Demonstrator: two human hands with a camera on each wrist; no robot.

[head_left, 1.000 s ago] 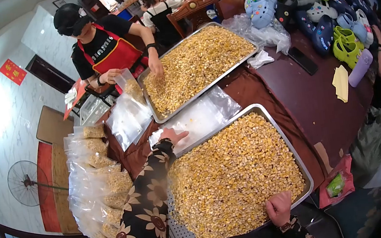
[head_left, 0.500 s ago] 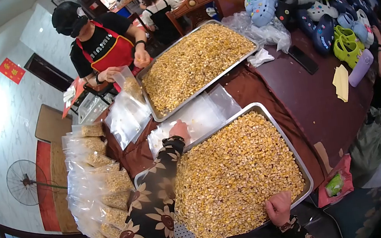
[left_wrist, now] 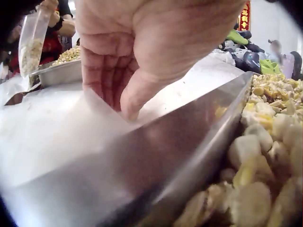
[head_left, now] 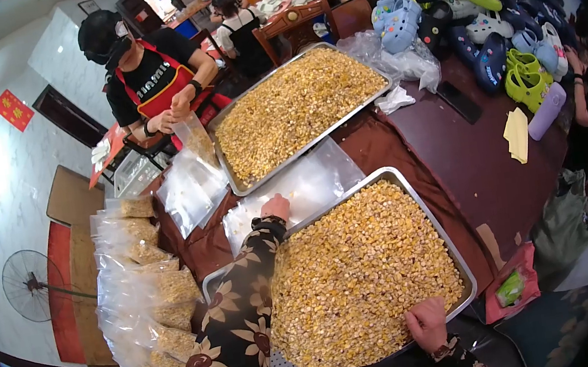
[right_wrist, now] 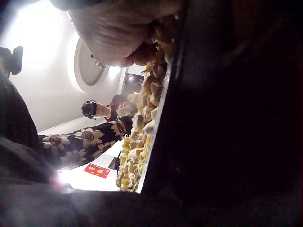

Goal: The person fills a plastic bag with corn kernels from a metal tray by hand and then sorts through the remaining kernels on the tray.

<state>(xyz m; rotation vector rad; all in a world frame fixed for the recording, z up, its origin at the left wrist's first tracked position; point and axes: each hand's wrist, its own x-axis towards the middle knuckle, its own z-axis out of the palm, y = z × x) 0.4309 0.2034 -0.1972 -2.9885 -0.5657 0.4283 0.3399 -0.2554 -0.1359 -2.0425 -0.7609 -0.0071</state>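
Note:
My left hand [head_left: 276, 208] is over a stack of clear plastic bags [head_left: 318, 173] between two metal trays. In the left wrist view, the thumb and fingers of this hand [left_wrist: 137, 56] pinch the raised edge of a bag [left_wrist: 61, 127], just beyond the tray wall [left_wrist: 189, 127]. The near tray [head_left: 434, 221] is heaped with yellow and white corn kernels [head_left: 364, 277]. My right hand [head_left: 427, 325], fingers loosely curled, rests on the kernels at its near right edge. In the right wrist view, that hand [right_wrist: 118, 33] touches kernels [right_wrist: 137, 142]; its fingertips are partly hidden.
Across the table, a person in a red apron [head_left: 167, 74] holds a part-filled bag [head_left: 195, 140] beside the far tray [head_left: 311, 141]. Filled bags [head_left: 150, 296] lie in a row at left. Clogs [head_left: 488, 60], a phone [head_left: 459, 102] and a purple bottle [head_left: 547, 110] are at right.
My left hand has moved right over the bags, and its pointing finger has drawn in. The other person's hand has left the far tray's corn for the bag. My right hand has stayed put.

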